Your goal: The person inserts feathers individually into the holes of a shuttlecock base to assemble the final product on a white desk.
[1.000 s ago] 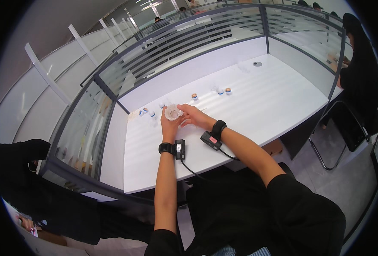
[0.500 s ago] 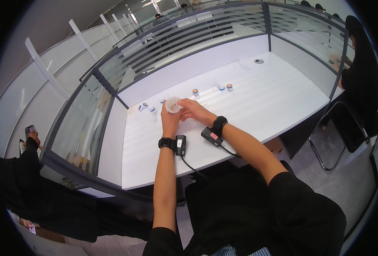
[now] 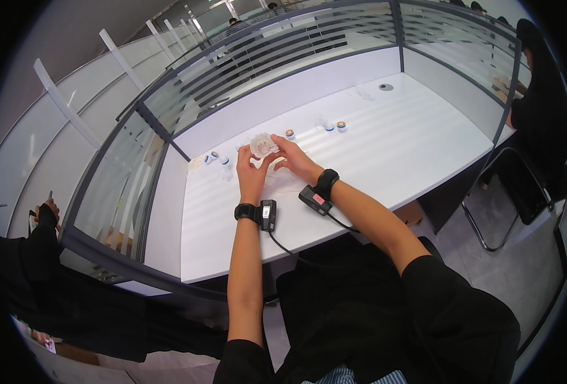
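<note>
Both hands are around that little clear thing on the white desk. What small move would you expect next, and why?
Probably a small turn or press of the clear plastic piece. The left hand and right hand both have fingertips on it above the white desk, as if fitting or working it. The small capped vials lie out of their grip, so reaching for one seems less likely yet. Finer detail is too small to tell.

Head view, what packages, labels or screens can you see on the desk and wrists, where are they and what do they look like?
Clear bag: crinkled transparent plastic, held up between left hand and right hand, far side of the white desk.
Small capped vials: tiny, white with blue or orange tops, scattered in a row near the partition.
Wrist devices: small black boxes with cables at both wrists; the right one has a small red patch.
No screens visible.
</note>
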A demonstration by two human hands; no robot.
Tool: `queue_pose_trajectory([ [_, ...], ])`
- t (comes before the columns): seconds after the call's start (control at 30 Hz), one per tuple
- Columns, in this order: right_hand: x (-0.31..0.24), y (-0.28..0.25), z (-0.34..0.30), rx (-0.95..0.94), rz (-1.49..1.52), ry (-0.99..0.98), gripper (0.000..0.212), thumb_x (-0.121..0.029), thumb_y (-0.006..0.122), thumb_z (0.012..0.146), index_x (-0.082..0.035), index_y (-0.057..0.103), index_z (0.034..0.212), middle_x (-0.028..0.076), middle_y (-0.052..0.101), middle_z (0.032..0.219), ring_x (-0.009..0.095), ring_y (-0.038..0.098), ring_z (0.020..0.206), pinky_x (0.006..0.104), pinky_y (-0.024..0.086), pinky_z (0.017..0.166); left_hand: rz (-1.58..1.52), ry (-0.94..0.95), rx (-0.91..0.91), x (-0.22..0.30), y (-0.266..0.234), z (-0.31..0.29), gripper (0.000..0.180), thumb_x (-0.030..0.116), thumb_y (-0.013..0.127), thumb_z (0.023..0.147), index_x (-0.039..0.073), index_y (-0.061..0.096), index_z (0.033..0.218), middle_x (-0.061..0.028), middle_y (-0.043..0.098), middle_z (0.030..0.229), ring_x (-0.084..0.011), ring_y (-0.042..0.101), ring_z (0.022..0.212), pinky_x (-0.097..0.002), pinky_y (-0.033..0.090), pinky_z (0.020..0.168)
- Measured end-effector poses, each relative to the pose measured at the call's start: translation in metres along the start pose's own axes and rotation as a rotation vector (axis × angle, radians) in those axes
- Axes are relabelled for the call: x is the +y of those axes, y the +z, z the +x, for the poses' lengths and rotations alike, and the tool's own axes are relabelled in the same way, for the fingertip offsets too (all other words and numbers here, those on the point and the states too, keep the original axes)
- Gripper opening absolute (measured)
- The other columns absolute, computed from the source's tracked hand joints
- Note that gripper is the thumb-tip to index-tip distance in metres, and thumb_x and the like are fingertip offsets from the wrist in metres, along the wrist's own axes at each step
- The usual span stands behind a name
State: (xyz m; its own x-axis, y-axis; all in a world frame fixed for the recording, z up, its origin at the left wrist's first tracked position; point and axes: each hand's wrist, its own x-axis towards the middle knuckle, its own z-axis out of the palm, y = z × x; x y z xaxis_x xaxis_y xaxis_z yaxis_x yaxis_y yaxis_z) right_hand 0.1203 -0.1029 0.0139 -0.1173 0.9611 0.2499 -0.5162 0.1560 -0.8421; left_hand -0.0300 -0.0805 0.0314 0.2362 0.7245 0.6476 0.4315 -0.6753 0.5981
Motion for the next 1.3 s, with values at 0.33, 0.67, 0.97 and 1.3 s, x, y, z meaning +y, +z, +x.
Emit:
queue_pose_trajectory([
  [0.33,0.002,-0.002,0.001,-0.049,0.08,0.025,0.049,-0.047,0.049,0.101,-0.005,0.054,0.126,0.006,0.062,0.116,0.014,0.062,0.099,0.0313,0.053,0.081,-0.151,-0.061,-0.009,-0.014,0.0,-0.002,0.027,0.007,0.078,0.075,0.005,0.07,0.101,0.0006,0.06,0.097,-0.0099,0.057,0.076,-0.0245,0.042,0.059],
  [0.67,0.001,-0.003,0.0,-0.065,0.122,0.043,0.052,-0.052,0.042,0.103,-0.006,0.055,0.123,0.007,0.064,0.114,0.015,0.063,0.096,0.0321,0.053,0.081,-0.123,-0.029,0.008,-0.024,0.001,-0.001,0.028,0.002,0.075,0.074,0.002,0.07,0.102,-0.0015,0.062,0.1,-0.0102,0.057,0.073,-0.0251,0.045,0.059],
  [0.97,0.002,-0.002,-0.001,-0.062,0.118,0.07,0.055,-0.053,0.039,0.103,-0.005,0.054,0.125,0.008,0.063,0.116,0.017,0.063,0.099,0.0345,0.053,0.083,-0.116,-0.053,0.016,-0.022,0.0,-0.003,0.029,-0.001,0.072,0.075,0.002,0.07,0.104,-0.0009,0.06,0.1,-0.009,0.057,0.074,-0.0239,0.046,0.061],
  [1.3,0.007,-0.007,0.002,-0.119,0.135,0.083,0.057,-0.053,0.04,0.103,-0.004,0.052,0.131,0.009,0.062,0.116,0.018,0.063,0.101,0.0352,0.052,0.085,-0.111,-0.074,0.049,-0.017,0.0,-0.004,0.025,0.007,0.076,0.078,0.0,0.07,0.101,-0.0018,0.06,0.098,-0.0087,0.057,0.072,-0.0247,0.044,0.061],
])
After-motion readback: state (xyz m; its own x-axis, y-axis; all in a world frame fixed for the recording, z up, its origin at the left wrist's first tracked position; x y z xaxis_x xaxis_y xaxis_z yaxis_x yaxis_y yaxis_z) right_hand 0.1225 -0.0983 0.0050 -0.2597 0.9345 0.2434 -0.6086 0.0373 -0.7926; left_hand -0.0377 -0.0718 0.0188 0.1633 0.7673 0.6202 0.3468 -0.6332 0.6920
